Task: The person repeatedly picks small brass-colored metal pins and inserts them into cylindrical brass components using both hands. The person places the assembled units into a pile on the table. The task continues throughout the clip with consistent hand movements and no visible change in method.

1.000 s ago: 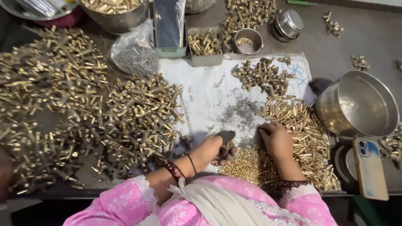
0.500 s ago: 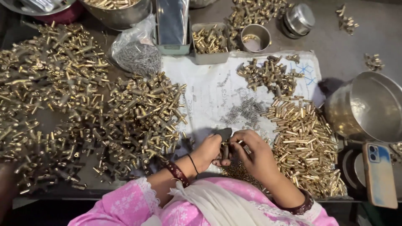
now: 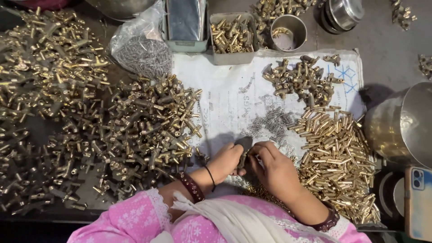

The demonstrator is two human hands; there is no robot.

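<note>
Both hands meet over the white sheet [image 3: 216,96], left hand [image 3: 227,161] gripping a small dark tool [image 3: 245,145], right hand [image 3: 274,168] pinching beside it; steady alignment seems key

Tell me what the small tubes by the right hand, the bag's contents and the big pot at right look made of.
Tubes: likely brass, with a yellow metallic shine. Bag's contents: probably steel wire parts, a grey glinting tangle. Pot: apparently stainless steel, with a silvery brushed sheen.

Steel pot [image 3: 402,128] at right, phone [image 3: 417,202] below it; plastic bag [image 3: 141,49], small tin cup [image 3: 289,32] up top.
</note>
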